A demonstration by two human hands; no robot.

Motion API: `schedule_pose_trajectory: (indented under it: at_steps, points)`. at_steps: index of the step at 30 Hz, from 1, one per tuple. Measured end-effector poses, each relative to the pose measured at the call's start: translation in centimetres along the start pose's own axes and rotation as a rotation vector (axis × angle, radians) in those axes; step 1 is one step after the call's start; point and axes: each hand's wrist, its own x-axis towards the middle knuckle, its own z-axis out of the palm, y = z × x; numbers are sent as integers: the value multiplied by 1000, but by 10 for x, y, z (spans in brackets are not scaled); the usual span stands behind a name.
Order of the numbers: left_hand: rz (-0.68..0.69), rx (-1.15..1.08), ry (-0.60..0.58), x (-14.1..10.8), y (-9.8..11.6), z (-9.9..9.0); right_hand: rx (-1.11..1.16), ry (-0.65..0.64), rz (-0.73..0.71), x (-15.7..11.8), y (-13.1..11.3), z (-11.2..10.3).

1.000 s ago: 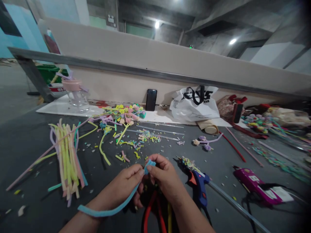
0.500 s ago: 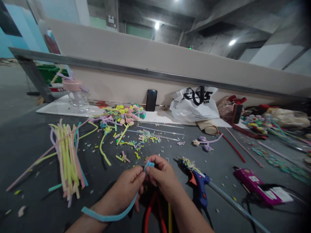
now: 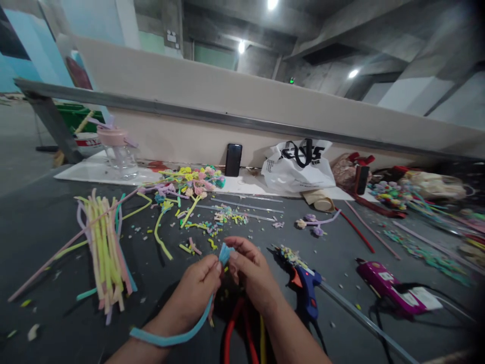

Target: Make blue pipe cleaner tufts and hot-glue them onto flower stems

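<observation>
A light blue fuzzy strip (image 3: 170,340) curves from over my left wrist up between my hands, where its folded end forms a small bunch. My left hand (image 3: 200,285) pinches the strip just below that bunch. With thumb and fingers, my right hand (image 3: 252,270) holds the bunch's right side. Red and yellow handles (image 3: 232,331) show beneath my wrists, partly hidden. Right of my hands lies a blue glue gun (image 3: 308,293) with an orange trigger and scraps around its nozzle.
A bundle of pastel strips (image 3: 104,247) lies left. Finished-looking fuzzy flowers (image 3: 197,182), a phone (image 3: 234,160), a white bag (image 3: 297,167) and a clear jar (image 3: 123,159) stand or lie behind. A magenta tool (image 3: 390,285) with a cord is at right.
The blue bunch has tilted more upright and shows more of its length above my left fingers. My right fingers have opened slightly around it. The view has shifted a little.
</observation>
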Motion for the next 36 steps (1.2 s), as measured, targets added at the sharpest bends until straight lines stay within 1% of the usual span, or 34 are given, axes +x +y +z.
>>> schedule_pose_trajectory:
  at_steps: [2, 4, 6, 9, 11, 15, 18, 23, 28, 30, 33, 36]
  points:
    - [-52, -161, -63, -1, 2, 1, 70, 35, -38, 1, -1, 0]
    - [-71, -296, -120, -3, 6, 1, 115, 77, -43, 2, -3, 0]
    - [-91, -381, -173, -7, 11, 1, 126, 74, -32, 2, -5, 0]
    - [-108, -416, -271, -10, 17, 1, 116, -23, -16, -1, -8, 0]
    - [-109, -426, -312, -11, 17, 0, 98, -95, -21, -4, -9, 0]
    - [-119, -444, -327, -11, 16, -1, 87, -196, -25, -6, -10, -1]
    - [-130, -450, -319, -12, 14, 0, 61, -200, -23, -6, -8, -2]
    - [-112, -368, -317, -9, 12, 1, 0, -148, -17, -6, -6, -2]
    - [-49, -256, -362, -2, 2, -3, 3, -104, 0, -7, -6, 0]
    - [-33, -221, -359, -2, 0, -4, 3, -107, -3, -7, -6, 1]
    - [-22, -126, -317, -4, 4, -4, -7, -102, -10, -6, -5, 1]
    - [-2, 42, -239, -7, 10, -3, -40, -96, -6, -5, -4, -1]
